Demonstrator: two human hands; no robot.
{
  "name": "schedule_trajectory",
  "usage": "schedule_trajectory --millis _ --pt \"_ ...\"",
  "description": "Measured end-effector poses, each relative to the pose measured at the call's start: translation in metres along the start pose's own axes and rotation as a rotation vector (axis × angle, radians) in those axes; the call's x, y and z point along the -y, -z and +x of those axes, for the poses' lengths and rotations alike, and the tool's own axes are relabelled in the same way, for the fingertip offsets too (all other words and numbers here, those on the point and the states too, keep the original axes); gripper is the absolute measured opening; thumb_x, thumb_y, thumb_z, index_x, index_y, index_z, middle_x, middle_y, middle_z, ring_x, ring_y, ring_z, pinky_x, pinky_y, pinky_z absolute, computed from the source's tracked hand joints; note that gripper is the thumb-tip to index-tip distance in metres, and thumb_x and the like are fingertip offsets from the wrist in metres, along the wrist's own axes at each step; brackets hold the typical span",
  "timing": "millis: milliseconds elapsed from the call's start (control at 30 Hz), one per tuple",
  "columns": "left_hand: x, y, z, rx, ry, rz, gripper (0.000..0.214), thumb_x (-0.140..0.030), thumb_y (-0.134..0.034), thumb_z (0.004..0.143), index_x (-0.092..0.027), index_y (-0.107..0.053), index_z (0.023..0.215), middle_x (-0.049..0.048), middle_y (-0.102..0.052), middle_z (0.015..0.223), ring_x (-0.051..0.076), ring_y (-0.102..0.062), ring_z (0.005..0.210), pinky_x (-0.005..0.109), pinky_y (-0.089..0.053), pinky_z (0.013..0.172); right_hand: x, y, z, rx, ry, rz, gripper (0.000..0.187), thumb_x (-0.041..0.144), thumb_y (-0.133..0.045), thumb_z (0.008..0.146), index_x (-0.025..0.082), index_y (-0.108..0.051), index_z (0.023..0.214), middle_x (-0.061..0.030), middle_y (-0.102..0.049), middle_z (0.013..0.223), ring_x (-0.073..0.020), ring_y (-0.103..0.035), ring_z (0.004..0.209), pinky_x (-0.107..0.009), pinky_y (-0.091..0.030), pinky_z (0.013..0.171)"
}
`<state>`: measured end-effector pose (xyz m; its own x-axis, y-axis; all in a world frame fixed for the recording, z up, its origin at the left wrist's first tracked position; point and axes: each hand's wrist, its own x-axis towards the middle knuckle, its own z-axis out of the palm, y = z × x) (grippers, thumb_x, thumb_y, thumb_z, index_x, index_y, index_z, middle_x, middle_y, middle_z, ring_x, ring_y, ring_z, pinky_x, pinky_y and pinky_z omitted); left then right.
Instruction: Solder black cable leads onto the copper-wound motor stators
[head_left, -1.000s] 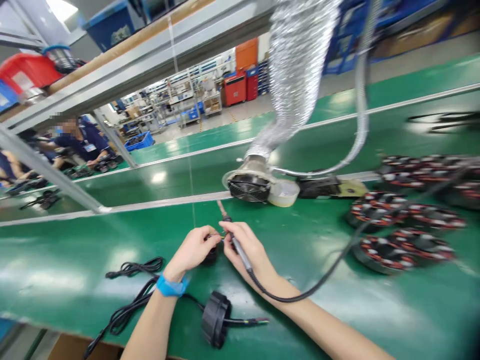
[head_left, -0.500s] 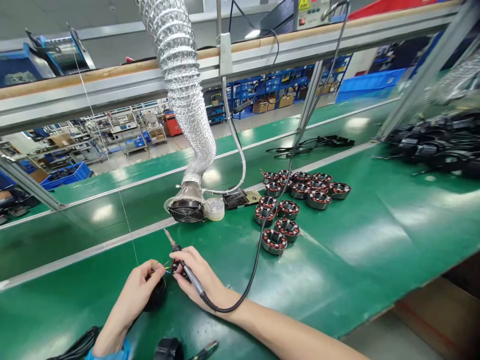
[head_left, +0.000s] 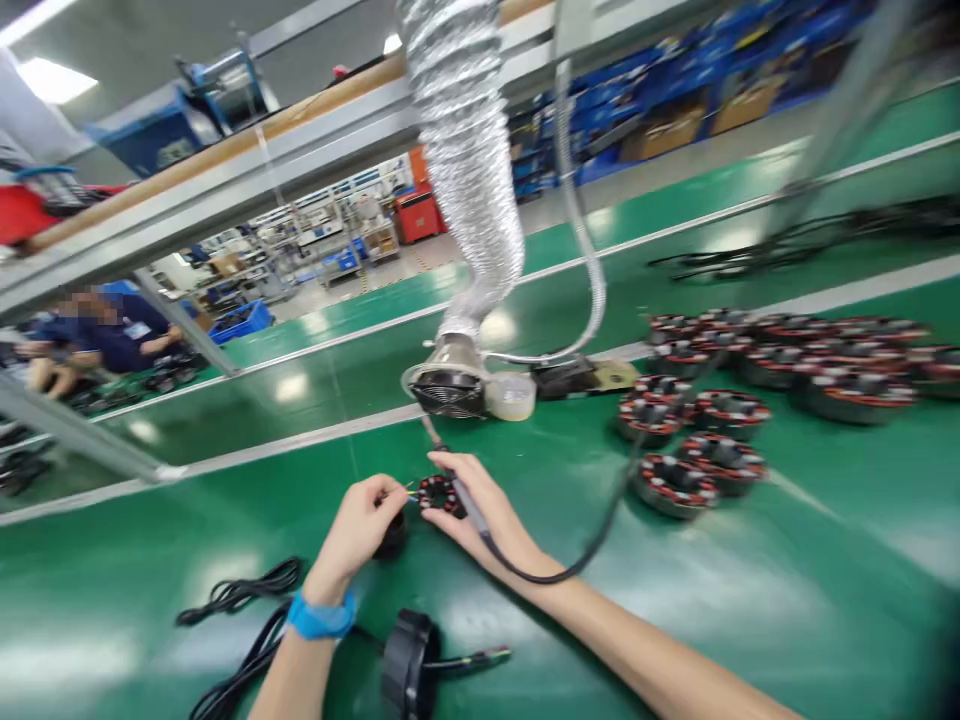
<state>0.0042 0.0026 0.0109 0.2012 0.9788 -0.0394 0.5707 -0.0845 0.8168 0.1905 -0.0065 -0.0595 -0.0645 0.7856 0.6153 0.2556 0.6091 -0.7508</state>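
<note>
My left hand [head_left: 360, 530], with a blue wrist strap, pinches thin wires beside a small black part [head_left: 393, 536] on the green mat. My right hand [head_left: 480, 515] grips a soldering iron [head_left: 452, 478] like a pen, tip pointing away, while its fingers also touch a small stator [head_left: 439, 493] with red and black windings. The iron's black cable [head_left: 592, 540] loops off to the right. The two hands are close together, the wires between them.
A fume fan [head_left: 448, 388] on a silver hose [head_left: 469, 170] and a tape roll [head_left: 510, 396] sit just beyond my hands. Several stators [head_left: 690, 450] lie to the right. A black round housing [head_left: 405, 665] with cables [head_left: 240, 600] lies near me. A person [head_left: 97, 335] works at far left.
The camera view has swung back left and down. My hands stay together on the wires and stator, and the stator now shows more plainly under my right fingers.
</note>
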Motion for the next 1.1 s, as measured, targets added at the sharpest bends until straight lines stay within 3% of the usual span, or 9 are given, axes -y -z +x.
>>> schedule_trajectory --millis 200,500,600,700,800,900,1100 --pt "0.006 -0.003 -0.003 -0.047 0.053 -0.035 0.026 -0.039 -0.058 0.085 -0.014 -0.063 0.078 0.0018 -0.061 0.073 0.013 -0.051 0.068 0.024 -0.038 0.065 -0.015 -0.012 -0.003 0.086 -0.054 -0.010 0.058 0.022 -0.068 0.087 0.029 -0.044 0.140 -0.0080 -0.056 0.130 -0.0237 -0.060 0.116 -0.039 -0.051 0.098" --pt "0.003 -0.009 -0.007 -0.097 0.053 0.004 0.021 -0.032 -0.059 0.087 -0.014 -0.066 0.081 0.0026 -0.066 0.077 0.013 -0.054 0.070 0.023 -0.040 0.065 -0.007 -0.019 -0.002 0.048 -0.055 -0.056 0.057 0.028 -0.070 0.087 0.026 -0.047 0.139 -0.0095 -0.060 0.127 -0.0243 -0.064 0.110 -0.039 -0.054 0.095" --pt "0.004 -0.006 -0.007 -0.094 0.060 0.014 0.021 -0.032 -0.059 0.088 -0.013 -0.066 0.081 0.0024 -0.065 0.076 0.012 -0.053 0.068 0.023 -0.039 0.064 0.006 -0.009 0.003 -0.056 -0.035 -0.062 0.043 0.034 -0.067 0.090 0.024 -0.057 0.131 -0.0079 -0.067 0.115 -0.0224 -0.068 0.100 -0.036 -0.057 0.088" --pt "0.005 -0.003 -0.007 -0.084 0.058 0.021 0.022 -0.033 -0.059 0.088 -0.013 -0.065 0.081 0.0018 -0.064 0.074 0.012 -0.051 0.067 0.023 -0.038 0.063 0.022 0.005 0.007 -0.235 -0.057 -0.072 0.020 0.036 -0.060 0.095 0.023 -0.070 0.108 -0.0051 -0.073 0.094 -0.0194 -0.071 0.081 -0.031 -0.058 0.078" --pt "0.007 -0.001 -0.006 -0.070 0.056 0.023 0.023 -0.035 -0.059 0.087 -0.013 -0.065 0.080 0.0011 -0.061 0.072 0.012 -0.048 0.065 0.023 -0.037 0.062 0.030 0.016 0.004 -0.342 -0.078 -0.067 0.023 0.036 -0.056 0.098 0.022 -0.071 0.087 -0.0026 -0.072 0.074 -0.0167 -0.068 0.062 -0.028 -0.055 0.064" --pt "0.010 -0.001 -0.005 -0.069 0.055 0.004 0.024 -0.036 -0.059 0.086 -0.014 -0.064 0.080 0.0006 -0.059 0.071 0.011 -0.046 0.064 0.023 -0.037 0.062 0.032 0.018 -0.001 -0.329 -0.072 -0.034 0.029 0.036 -0.054 0.098 0.022 -0.069 0.079 -0.0003 -0.066 0.060 -0.0151 -0.062 0.051 -0.026 -0.051 0.054" --pt "0.009 -0.002 -0.005 -0.071 0.060 -0.042 0.024 -0.037 -0.060 0.085 -0.014 -0.063 0.079 -0.0001 -0.058 0.070 0.011 -0.046 0.064 0.024 -0.036 0.062 0.037 0.014 -0.002 -0.280 -0.029 -0.072 0.028 0.033 -0.053 0.098 0.022 -0.069 0.078 0.0017 -0.060 0.051 -0.0164 -0.064 0.052 -0.026 -0.052 0.055"
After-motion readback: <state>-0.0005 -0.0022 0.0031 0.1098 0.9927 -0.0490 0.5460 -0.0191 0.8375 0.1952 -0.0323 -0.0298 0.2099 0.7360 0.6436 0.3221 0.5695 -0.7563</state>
